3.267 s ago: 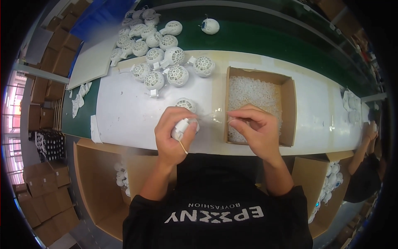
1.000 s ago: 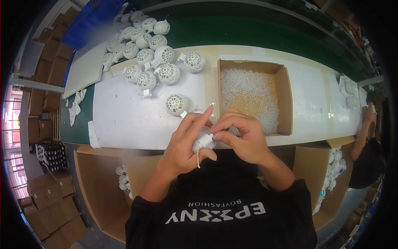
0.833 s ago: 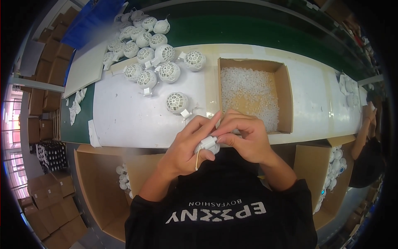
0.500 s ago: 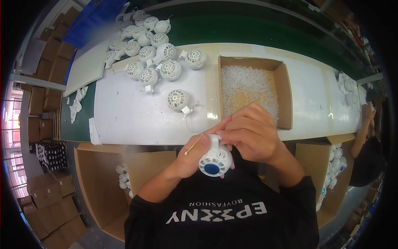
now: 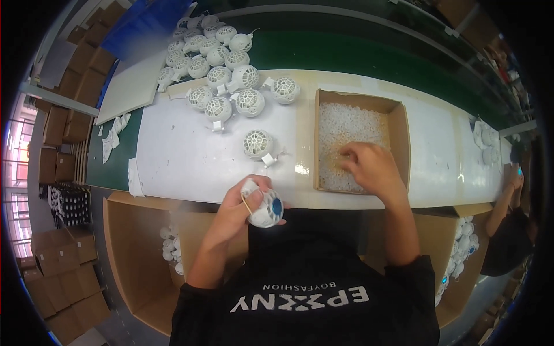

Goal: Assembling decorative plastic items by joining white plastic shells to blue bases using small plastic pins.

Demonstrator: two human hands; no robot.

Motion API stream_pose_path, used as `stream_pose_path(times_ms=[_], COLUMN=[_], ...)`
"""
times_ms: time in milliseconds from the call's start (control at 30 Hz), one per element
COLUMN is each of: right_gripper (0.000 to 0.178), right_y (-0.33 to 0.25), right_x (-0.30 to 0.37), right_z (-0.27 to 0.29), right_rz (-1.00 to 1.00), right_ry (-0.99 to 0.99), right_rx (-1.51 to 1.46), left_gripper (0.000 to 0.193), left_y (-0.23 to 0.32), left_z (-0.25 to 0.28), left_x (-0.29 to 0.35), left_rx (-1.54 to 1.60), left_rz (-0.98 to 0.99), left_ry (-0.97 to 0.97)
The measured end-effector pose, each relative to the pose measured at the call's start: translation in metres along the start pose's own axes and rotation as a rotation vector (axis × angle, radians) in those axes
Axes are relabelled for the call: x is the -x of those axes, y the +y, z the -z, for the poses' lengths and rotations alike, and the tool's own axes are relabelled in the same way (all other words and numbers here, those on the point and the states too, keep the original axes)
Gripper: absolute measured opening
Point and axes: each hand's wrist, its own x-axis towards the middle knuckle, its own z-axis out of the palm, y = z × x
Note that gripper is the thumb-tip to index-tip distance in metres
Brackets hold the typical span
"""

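On the white tabletop (image 5: 184, 158) sits a cardboard box (image 5: 401, 147). My right hand (image 5: 374, 167) is over it, fingers half curled; whether they pinch anything, I can't tell. My left hand (image 5: 234, 206) is closed around a white ball (image 5: 263, 215) at the tabletop's near edge. Small clear pieces (image 5: 352, 120) lie in the box.

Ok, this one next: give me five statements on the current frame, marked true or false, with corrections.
1. The left hand holds a white ball. True.
2. The right hand is left of the cardboard tray. False: the right hand is over or in the cardboard tray.
3. The held ball's disc is red. False: it is blue.
4. A lone ball lies just beyond the left hand. True.
5. Small translucent pieces lie in the cardboard tray. True.
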Motion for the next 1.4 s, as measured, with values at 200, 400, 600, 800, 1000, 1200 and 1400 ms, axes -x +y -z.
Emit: stream_pose_path(times_ms=[200,400,600,800,1000,1200,1400], right_gripper=[0.022,0.009,0.005,0.013,0.014,0.013,0.015], right_y=[0.000,-0.018,-0.039,-0.056,-0.065,-0.077,-0.074], right_x=[-0.009,-0.010,-0.001,0.016,0.023,0.027,0.030], right_z=[-0.012,0.007,0.010,-0.002,-0.012,-0.017,-0.022], right_rz=[-0.079,-0.264,-0.246,-0.118,-0.039,0.065,0.082], right_ry=[-0.172,-0.054,0.085,-0.043,-0.156,-0.160,-0.164], right_rx=[0.140,-0.292,-0.861,-1.268,-1.364,-1.463,-1.513], left_gripper=[0.032,0.028,0.017,0.014,0.030,0.027,0.020], left_y=[0.019,0.008,0.010,-0.004,-0.007,-0.006,-0.008], left_z=[-0.014,-0.005,-0.030,-0.040,-0.049,-0.051,-0.054], left_x=[0.000,-0.022,-0.051,-0.047,-0.035,-0.025,-0.023], left_rx=[0.118,0.154,0.027,-0.114,-0.284,-0.318,-0.244], left_rz=[-0.010,-0.199,-0.416,-0.429,-0.454,-0.470,-0.483], left_ry=[0.177,0.086,0.135,0.109,0.107,0.080,0.066])
